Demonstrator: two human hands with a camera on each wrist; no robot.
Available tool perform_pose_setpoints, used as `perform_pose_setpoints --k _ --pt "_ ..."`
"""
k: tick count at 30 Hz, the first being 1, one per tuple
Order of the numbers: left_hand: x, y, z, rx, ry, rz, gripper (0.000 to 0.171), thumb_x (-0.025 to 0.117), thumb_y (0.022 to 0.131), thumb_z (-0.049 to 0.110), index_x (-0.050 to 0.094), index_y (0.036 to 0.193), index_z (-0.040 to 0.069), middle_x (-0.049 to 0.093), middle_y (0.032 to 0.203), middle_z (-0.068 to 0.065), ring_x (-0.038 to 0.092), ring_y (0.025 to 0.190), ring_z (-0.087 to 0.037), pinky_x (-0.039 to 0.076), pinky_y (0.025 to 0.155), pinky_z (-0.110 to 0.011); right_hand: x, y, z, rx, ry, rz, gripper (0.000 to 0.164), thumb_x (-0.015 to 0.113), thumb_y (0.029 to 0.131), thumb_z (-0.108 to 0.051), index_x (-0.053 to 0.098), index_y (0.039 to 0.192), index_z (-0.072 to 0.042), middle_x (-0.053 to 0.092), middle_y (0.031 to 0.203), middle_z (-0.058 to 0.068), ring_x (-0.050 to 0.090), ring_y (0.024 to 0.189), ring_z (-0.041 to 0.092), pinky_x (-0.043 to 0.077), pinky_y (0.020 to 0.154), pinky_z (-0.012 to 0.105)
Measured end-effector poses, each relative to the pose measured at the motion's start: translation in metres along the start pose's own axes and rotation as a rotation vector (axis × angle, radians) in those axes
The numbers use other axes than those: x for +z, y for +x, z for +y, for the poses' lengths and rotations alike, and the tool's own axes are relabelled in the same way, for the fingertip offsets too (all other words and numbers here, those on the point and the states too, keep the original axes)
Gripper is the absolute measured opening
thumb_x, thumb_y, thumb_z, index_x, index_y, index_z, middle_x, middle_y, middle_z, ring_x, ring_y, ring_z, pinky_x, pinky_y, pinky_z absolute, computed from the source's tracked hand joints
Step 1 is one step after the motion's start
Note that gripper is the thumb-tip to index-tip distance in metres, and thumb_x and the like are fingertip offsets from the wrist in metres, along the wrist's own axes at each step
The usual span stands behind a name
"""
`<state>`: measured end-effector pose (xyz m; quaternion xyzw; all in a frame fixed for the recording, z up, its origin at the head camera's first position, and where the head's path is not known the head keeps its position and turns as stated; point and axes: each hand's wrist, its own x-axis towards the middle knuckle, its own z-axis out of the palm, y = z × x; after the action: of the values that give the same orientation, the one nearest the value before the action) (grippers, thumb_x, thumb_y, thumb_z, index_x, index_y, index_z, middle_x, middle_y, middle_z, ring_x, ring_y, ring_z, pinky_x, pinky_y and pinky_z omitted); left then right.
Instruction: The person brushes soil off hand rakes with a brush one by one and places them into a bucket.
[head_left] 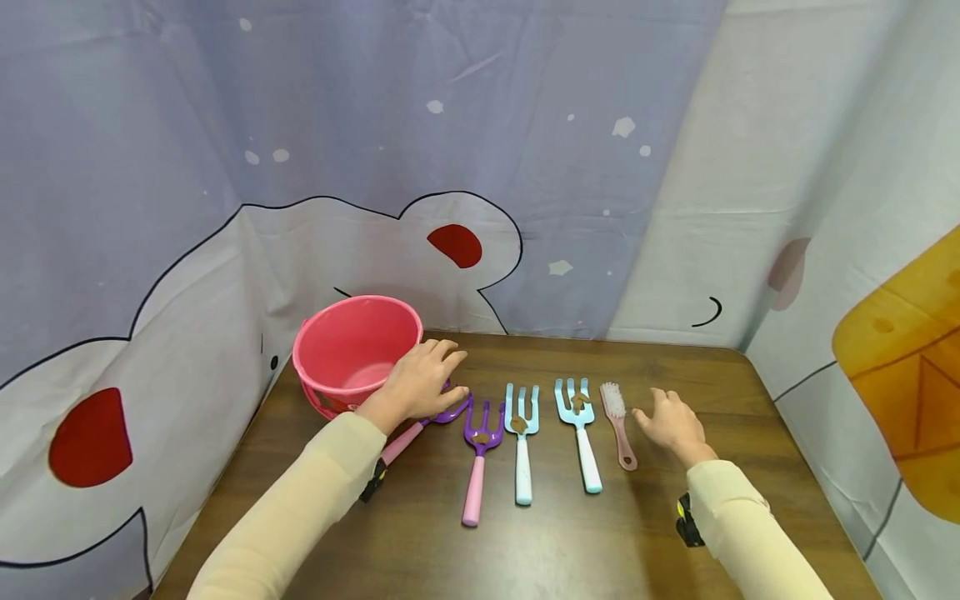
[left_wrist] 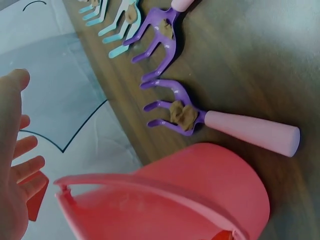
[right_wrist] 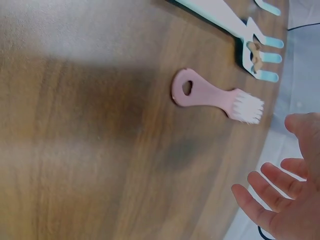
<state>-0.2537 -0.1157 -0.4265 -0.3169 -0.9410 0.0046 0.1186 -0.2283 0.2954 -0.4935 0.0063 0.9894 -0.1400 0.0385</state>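
Note:
My left hand [head_left: 420, 379] hovers over the head of a purple toy garden fork [head_left: 401, 443] with a pink handle, beside a pink bucket [head_left: 309, 325]. Its fingers are spread and hold nothing. In the left wrist view a brown lump [left_wrist: 184, 115] sticks to that fork's head. To the right lie a second purple fork [head_left: 474, 490] and two light blue forks with white handles, one nearer [head_left: 523, 483] and one farther right [head_left: 588, 462], all with brown smears. My right hand [head_left: 673, 423], relaxed and holding nothing, is just right of a pink brush [head_left: 621, 442] with white bristles.
The tools lie in a row on a brown wooden table [head_left: 585, 550]. The bucket stands at its back left, handle lowered over the side in the head view. A patterned cloth [head_left: 570, 167] hangs behind the table's back edge and at both sides.

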Motion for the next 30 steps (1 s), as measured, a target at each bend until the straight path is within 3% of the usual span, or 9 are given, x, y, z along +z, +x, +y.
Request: perform_pose_setpoints --k 6,14,22,30 --pt "0.01 -0.001 0.006 0.015 -0.006 0.014 0.057 0.057 0.083 0.048 0.053 0.126 0.011 0.05 0.126 -0.01 0.049 0.114 -0.026 0.04 0.097 -0.041 0.011 -0.002 0.001 0.023 0.015 -0.003 0.06 0.053 0.089 -0.031 0.038 0.131 0.009 0.042 0.123 0.036 0.048 0.104 0.053 0.044 0.077 0.058" --pt "0.018 -0.005 0.014 0.016 -0.007 -0.015 0.059 0.056 0.083 0.049 0.052 0.127 0.011 0.049 0.128 -0.009 0.048 0.115 -0.026 0.04 0.097 -0.039 0.021 -0.007 0.001 0.046 0.018 0.002 0.058 0.054 0.088 -0.031 0.043 0.127 0.01 0.047 0.116 0.033 0.051 0.099 0.052 0.046 0.073 0.056" --pt "0.036 -0.013 0.018 0.02 -0.025 -0.003 0.057 0.06 0.081 0.048 0.055 0.124 0.012 0.051 0.125 -0.008 0.051 0.112 -0.025 0.041 0.095 -0.038 0.034 -0.011 -0.003 0.086 0.039 0.024 0.05 0.054 0.087 -0.03 0.048 0.119 0.009 0.051 0.109 0.03 0.054 0.094 0.049 0.046 0.071 0.055" --pt "0.049 -0.024 0.02 -0.021 -0.065 -0.016 0.058 0.066 0.077 0.047 0.055 0.123 0.013 0.051 0.123 -0.007 0.052 0.111 -0.024 0.043 0.093 -0.038 0.044 -0.013 -0.002 0.112 0.066 0.017 0.046 0.054 0.087 -0.028 0.05 0.114 0.009 0.052 0.106 0.03 0.055 0.09 0.049 0.046 0.07 0.054"
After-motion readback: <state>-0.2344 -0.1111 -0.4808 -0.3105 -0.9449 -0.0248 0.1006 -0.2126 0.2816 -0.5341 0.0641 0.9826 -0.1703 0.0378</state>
